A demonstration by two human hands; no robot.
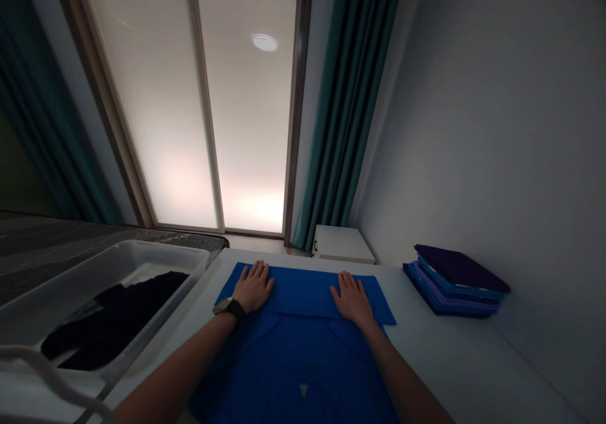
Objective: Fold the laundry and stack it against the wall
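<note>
A blue garment (303, 354), which looks like a shirt, lies spread on the white table with its far part folded over into a flat band. On the left end of that band rests my left hand (253, 287), palm down with fingers extended; a watch (230, 308) is on its wrist. My right hand (353, 296) lies flat on the right end of the band, fingers stretched forward and thumb apart. Both hands press on the cloth without gripping it. A small pale triangular mark shows near the garment's lower middle.
Folded cloths in purple and blue form a stack (457, 282) on the table's right side. At left stands a translucent plastic bin (194, 257) with dark clothing (127, 317) inside. A white cabinet (343, 244) stands beyond the table, near a teal curtain (353, 108).
</note>
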